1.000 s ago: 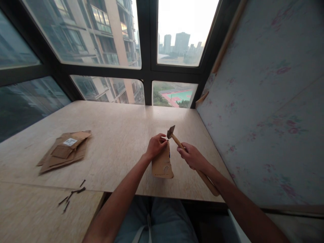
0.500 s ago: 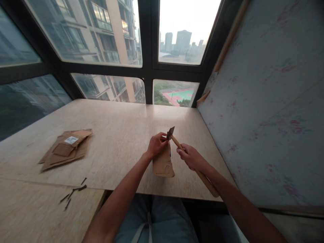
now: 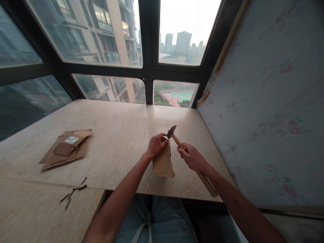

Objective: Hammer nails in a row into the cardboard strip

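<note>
My right hand [image 3: 191, 156] is wrapped round the wooden handle of a hammer [image 3: 182, 145], partway along it. The hammer's dark metal head is right beside the fingertips of my left hand [image 3: 157, 145]. Those fingers are pinched at the far end of a piece of brown cardboard [image 3: 162, 164], round a small dark thing that looks like a nail, mostly hidden by the fingers. The cardboard has a torn right edge and printed marks near its close end. Several dark nails [image 3: 73, 192] lie loose at the lower left.
A stack of folded brown cardboard [image 3: 66, 148] with a white label lies on the left of the pale tabletop [image 3: 118, 128]. The table's front edge is close to my legs. A floral-papered wall [image 3: 253, 128] borders the right side, and windows stand behind.
The hammer head has risen slightly and shifted a little right, away from my left fingertips. My left hand and the cardboard stay in place.
</note>
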A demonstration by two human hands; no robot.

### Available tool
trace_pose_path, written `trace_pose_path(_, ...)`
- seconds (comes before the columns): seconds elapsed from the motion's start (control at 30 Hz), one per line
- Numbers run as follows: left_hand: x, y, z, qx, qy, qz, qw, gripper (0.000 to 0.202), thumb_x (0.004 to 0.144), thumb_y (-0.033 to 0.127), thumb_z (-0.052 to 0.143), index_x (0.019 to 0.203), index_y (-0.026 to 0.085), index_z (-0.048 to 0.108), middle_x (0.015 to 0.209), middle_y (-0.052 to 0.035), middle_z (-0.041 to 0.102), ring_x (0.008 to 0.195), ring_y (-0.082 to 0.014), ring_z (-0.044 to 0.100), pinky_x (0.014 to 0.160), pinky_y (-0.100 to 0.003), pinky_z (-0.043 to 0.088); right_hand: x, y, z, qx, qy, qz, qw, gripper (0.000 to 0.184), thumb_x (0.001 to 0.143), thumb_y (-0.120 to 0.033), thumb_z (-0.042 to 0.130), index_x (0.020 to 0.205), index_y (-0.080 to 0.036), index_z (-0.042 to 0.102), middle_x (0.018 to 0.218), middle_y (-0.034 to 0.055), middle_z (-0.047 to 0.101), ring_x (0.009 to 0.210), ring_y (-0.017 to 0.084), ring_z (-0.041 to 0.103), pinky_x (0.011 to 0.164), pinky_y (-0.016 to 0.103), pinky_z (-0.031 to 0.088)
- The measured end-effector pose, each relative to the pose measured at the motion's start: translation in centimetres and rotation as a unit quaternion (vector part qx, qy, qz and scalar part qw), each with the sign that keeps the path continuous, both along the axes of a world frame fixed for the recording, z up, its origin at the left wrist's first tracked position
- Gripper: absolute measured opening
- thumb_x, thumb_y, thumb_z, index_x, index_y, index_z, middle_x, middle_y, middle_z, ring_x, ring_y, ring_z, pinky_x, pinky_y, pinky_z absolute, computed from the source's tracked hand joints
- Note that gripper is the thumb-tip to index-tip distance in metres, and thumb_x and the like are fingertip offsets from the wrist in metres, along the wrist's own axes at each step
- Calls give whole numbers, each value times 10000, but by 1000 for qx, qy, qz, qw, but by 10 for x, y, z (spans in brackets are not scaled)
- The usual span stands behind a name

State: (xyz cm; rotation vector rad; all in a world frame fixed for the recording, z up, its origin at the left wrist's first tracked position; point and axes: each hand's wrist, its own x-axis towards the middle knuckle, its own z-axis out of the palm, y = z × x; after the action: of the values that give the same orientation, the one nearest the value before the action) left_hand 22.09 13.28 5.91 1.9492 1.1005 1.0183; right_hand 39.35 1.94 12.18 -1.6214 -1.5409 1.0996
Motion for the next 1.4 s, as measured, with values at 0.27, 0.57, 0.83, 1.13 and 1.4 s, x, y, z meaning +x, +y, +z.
trace_pose_path(0.27, 1, 1, -1, -9, -34, 3, 999, 385, 735, 159, 698, 1109, 216, 625, 875, -23, 750, 825, -187, 713, 808, -325, 559, 0, -3, -1, 2, -22, 16, 1000, 165, 896, -366, 444, 871, -211, 495, 578, -84, 431, 288, 61, 382, 202, 168, 280)
trace_pose_path(0.57, 3, 7, -4, -25, -12, 13, 1000, 312, 734, 184, 699, 1042, 194, 645, 841, -43, 750, 805, -200, 717, 797, -330, 556, 0, -4, -6, 8, -14, 6, 1000, 159, 894, -361, 445, 878, -212, 498, 579, -88, 419, 293, 51, 355, 208, 159, 285)
trace_pose_path(0.83, 3, 5, -1, -30, -6, 3, 1000, 257, 742, 210, 695, 993, 181, 650, 854, -51, 745, 803, -192, 714, 772, -313, 564, 2, 4, 2, 7, -42, 0, 999, 172, 895, -370, 444, 876, -208, 500, 584, -81, 437, 281, 58, 386, 210, 167, 280)
trace_pose_path(1.13, 3, 5, -4, -20, -10, 12, 1000, 246, 742, 219, 688, 983, 186, 651, 850, -45, 742, 808, -193, 713, 769, -322, 571, 0, 5, 0, 5, -9, -12, 1000, 170, 896, -374, 446, 832, -218, 466, 563, -85, 431, 272, 60, 376, 201, 172, 270)
trace_pose_path(1.4, 3, 3, -3, -22, -15, 11, 1000, 245, 740, 197, 677, 984, 190, 653, 856, -37, 745, 807, -183, 712, 788, -320, 569, -1, 3, -1, -5, 41, -12, 999, 174, 877, -382, 468, 845, -211, 476, 571, -90, 418, 280, 52, 357, 206, 167, 275)
